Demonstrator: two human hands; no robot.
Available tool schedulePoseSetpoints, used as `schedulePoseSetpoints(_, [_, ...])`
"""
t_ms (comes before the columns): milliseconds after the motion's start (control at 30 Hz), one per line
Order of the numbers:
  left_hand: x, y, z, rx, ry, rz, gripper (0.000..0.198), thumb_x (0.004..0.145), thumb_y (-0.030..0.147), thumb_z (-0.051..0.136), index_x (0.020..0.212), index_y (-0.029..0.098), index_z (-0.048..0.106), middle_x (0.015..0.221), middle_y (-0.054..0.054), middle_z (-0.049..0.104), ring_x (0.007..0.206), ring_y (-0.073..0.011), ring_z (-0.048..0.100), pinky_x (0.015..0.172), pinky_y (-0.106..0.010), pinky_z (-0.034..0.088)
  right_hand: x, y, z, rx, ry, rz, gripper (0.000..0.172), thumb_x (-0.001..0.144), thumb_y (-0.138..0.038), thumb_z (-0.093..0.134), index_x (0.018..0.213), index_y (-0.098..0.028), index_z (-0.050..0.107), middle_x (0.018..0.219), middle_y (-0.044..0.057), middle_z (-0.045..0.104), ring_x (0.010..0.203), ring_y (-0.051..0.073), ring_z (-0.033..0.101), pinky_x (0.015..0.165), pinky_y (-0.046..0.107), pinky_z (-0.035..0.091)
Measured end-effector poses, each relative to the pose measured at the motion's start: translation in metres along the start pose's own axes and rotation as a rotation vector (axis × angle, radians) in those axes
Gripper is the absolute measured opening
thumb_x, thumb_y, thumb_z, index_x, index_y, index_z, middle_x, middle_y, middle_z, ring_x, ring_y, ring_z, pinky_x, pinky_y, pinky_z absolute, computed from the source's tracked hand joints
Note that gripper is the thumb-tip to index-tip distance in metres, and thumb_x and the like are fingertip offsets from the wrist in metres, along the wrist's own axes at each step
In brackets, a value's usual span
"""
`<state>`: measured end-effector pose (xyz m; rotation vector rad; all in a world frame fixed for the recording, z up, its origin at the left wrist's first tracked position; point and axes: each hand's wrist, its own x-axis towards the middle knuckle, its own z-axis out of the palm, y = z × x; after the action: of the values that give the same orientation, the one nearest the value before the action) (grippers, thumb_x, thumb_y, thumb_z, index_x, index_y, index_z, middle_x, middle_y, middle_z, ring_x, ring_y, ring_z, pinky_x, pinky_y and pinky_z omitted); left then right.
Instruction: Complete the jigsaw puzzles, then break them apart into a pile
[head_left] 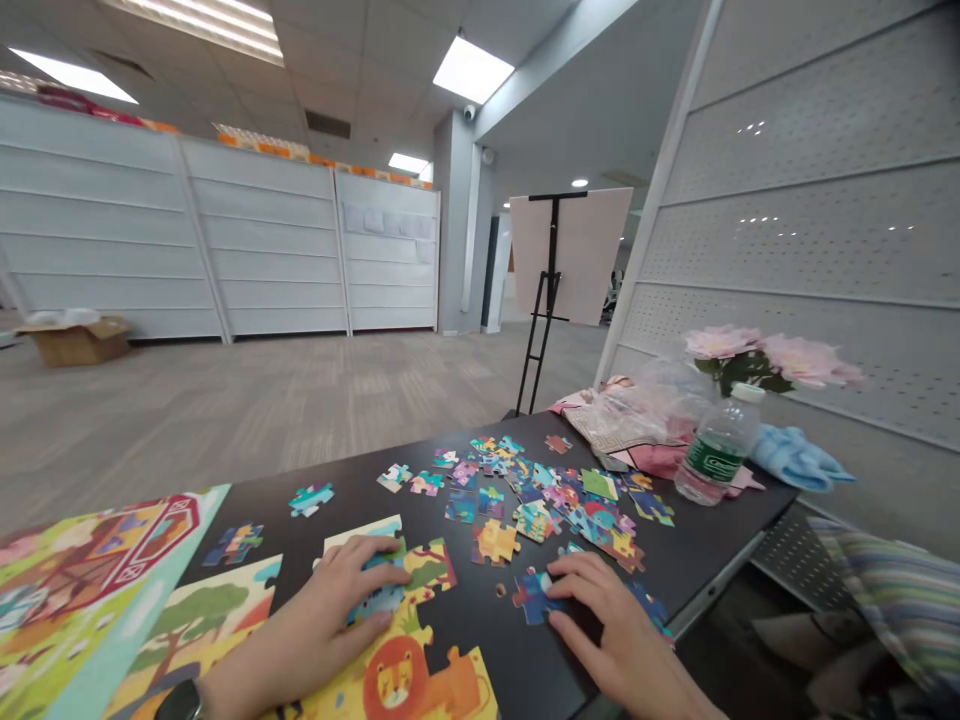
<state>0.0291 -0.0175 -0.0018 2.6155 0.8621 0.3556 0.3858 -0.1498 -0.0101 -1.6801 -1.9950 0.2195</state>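
1. My left hand (315, 620) is on the lower left part of the worktop (352, 530). The fingers (367, 552) are curved and open a little, and they lie over a blue piece (379, 600), with the thumb beside it. I cannot tell if they really grip this piece or only rest on it.
2. My right hand (607, 625) is just to the right of the lion puzzle (397, 670). Its fingers (577, 570) are a little spread and touch a dark blue piece (534, 596). I cannot tell if this piece is held or only pressed.
3. The lion puzzle is partly joined and lies at the near edge of the worktop, under my left hand. It has bright yellow and green colours, and an orange lion looks out from the bottom. Its edge is uneven, with open tabs.
4. The loose pieces (547, 510) make a wide pile in the middle of the worktop, in front of my hands. They are small and very colourful, mostly blue, pink, yellow and green. Some lie apart from the pile.
5. A puzzle box (75, 590) with a farm picture lies at the left, beside the lion puzzle.
6. At the far end of the worktop stand a water bottle (716, 450) with a green label and pink flowers (765, 355), near a plastic bag (637, 410) and a blue cloth (795, 458).
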Motion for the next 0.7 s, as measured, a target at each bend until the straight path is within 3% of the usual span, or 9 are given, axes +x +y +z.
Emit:
schedulePoseSetpoints(167, [-0.001,0.003,-0.001,0.016,0.006,-0.007,0.035,0.096,0.032,0.053,0.13,0.038,0.058,0.148,-0.004,0.047,0.137,-0.0308,0.044,0.111,-0.052,0.043,0.01,0.003,-0.009,0.112,0.018,-0.06,0.016,0.095,-0.032,0.055,0.102,-0.025,0.067,0.114,0.008,0.068,0.113,0.025,0.06,0.099,0.042,0.05])
schedulePoseSetpoints(300, [-0.001,-0.004,0.004,0.05,0.062,0.018,0.035,0.096,0.035,0.054,0.13,0.04,0.059,0.146,-0.003,0.051,0.133,-0.0305,0.049,0.107,-0.05,0.047,0.005,0.013,-0.016,0.185,0.253,-0.133,0.017,0.097,-0.027,0.05,0.091,-0.023,0.066,0.094,0.006,0.07,0.096,0.022,0.065,0.088,0.036,0.053])
schedulePoseSetpoints(433, [-0.003,-0.022,0.017,0.1,0.133,0.069,0.038,0.096,0.039,0.055,0.134,0.041,0.058,0.145,-0.003,0.053,0.131,-0.0301,0.053,0.104,-0.046,0.051,-0.023,0.037,-0.025,0.058,0.422,0.001,0.021,0.097,-0.028,0.046,0.091,-0.023,0.067,0.093,0.008,0.069,0.093,0.023,0.066,0.082,0.036,0.055])
schedulePoseSetpoints(567, [-0.004,-0.037,0.029,0.129,0.171,0.091,0.041,0.094,0.043,0.06,0.135,0.043,0.057,0.145,-0.002,0.055,0.128,-0.0293,0.056,0.1,-0.044,0.054,-0.057,0.064,-0.027,-0.119,0.36,0.147,0.023,0.095,-0.033,0.051,0.103,-0.023,0.071,0.11,0.012,0.07,0.105,0.027,0.065,0.091,0.042,0.055])
schedulePoseSetpoints(700, [-0.001,-0.036,0.034,0.119,0.26,0.095,0.036,0.093,0.049,0.057,0.127,0.04,0.065,0.139,-0.003,0.06,0.124,-0.0295,0.058,0.1,-0.044,0.053,-0.072,0.073,-0.019,-0.212,0.28,0.118,0.027,0.094,-0.037,0.057,0.116,-0.029,0.071,0.125,0.01,0.069,0.124,0.031,0.056,0.104,0.054,0.047])
